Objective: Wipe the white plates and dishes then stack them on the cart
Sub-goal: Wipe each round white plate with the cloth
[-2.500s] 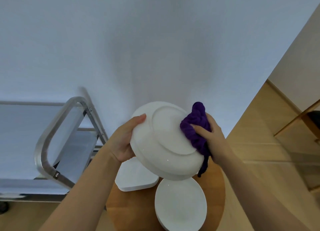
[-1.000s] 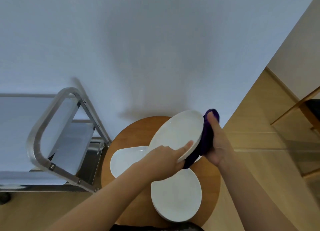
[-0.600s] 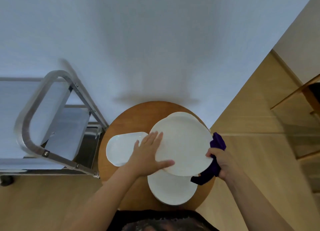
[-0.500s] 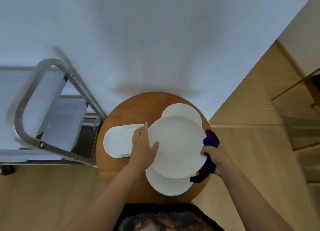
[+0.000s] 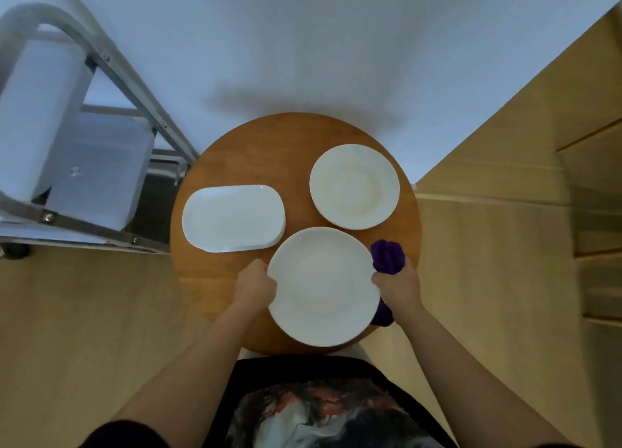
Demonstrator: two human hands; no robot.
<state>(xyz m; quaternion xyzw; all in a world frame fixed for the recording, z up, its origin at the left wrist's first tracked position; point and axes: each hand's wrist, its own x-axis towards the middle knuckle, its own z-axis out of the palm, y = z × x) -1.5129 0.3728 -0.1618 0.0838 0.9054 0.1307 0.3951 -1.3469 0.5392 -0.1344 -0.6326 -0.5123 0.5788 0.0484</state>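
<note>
A large round white plate [image 5: 323, 285] lies face up at the near side of the round wooden table [image 5: 235, 151]. My left hand [image 5: 254, 285] grips its left rim. My right hand [image 5: 397, 284] holds its right rim together with a bunched purple cloth [image 5: 387, 256]. A smaller round white plate [image 5: 354, 186] sits at the table's far right. A stack of rounded rectangular white dishes [image 5: 233, 217] sits at the left. The metal cart [image 5: 67, 178] stands left of the table.
A white wall runs behind the table. Wooden floor surrounds it, with wooden furniture [image 5: 599, 212] at the right edge. The cart's handle [image 5: 43, 13] and frame rise close to the table's left side.
The plate I held tilted up for wiping has come down flat over the near side of the table. My view has tipped down, and the far right plate is uncovered.
</note>
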